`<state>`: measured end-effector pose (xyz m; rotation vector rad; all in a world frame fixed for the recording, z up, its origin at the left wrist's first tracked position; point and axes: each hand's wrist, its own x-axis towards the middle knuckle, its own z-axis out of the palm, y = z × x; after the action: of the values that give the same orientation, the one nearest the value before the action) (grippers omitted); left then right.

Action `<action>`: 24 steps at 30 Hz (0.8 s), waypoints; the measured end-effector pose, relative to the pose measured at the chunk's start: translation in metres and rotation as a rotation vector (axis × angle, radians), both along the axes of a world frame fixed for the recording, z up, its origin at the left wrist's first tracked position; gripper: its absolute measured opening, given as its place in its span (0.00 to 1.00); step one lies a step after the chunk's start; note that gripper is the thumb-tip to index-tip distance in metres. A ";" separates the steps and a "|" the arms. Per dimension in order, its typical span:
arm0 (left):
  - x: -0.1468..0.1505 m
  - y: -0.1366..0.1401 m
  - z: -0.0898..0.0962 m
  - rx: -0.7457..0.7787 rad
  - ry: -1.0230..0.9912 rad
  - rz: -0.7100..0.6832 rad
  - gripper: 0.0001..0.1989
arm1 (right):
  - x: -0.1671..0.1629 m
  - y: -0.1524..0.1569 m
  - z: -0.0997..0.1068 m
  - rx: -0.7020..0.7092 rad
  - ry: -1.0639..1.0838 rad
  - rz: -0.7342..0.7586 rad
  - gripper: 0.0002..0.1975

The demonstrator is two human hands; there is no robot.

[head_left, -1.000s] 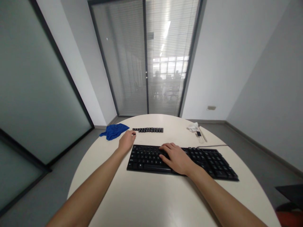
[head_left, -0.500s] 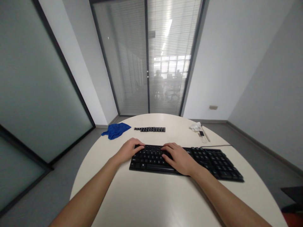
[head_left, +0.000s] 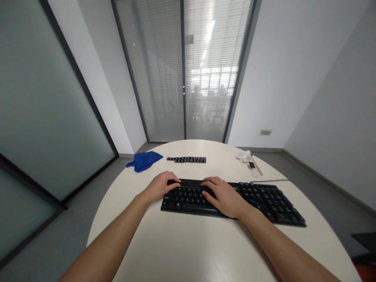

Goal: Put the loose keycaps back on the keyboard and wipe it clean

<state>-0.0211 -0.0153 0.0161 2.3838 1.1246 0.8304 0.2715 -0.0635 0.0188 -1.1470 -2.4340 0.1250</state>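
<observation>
One white table (head_left: 182, 246) is carrying every item noted. A black keyboard (head_left: 283, 205) is lying flat across its middle, both hands over it. The right hand (head_left: 221, 196) is spreading partly open on the keyboard, its fingers bending and its thumb standing apart, gripping nothing visible. The left hand (head_left: 158, 187) is reaching over the keyboard's far left corner, thumb and forefinger curling with their tips close together; whether they are pinching anything, I cannot tell. Beyond the left hand, a blue cloth (head_left: 145, 160) is lying crumpled. Just right of it, loose keys (head_left: 190, 159) are forming a black strip beyond the keyboard. At far right, white tissue (head_left: 244, 156) is lying beside a pale stick (head_left: 257, 166) and a small black piece (head_left: 252, 165). Pale markings are showing on the keyboard and loose keys, the lettering too small to read.
</observation>
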 end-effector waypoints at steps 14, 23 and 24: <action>0.011 0.000 -0.004 -0.068 -0.064 0.138 0.09 | -0.001 -0.001 0.003 -0.006 -0.012 -0.008 0.15; 0.011 0.006 -0.010 -0.292 -0.215 0.193 0.11 | -0.010 -0.007 0.011 0.026 -0.005 0.066 0.13; 0.011 0.006 -0.010 -0.294 -0.215 0.186 0.11 | -0.012 -0.008 0.012 0.025 0.002 0.072 0.13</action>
<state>-0.0097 -0.0090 0.0063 1.9251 1.2933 0.8883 0.2591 -0.0717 0.0304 -1.0487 -2.4685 0.1177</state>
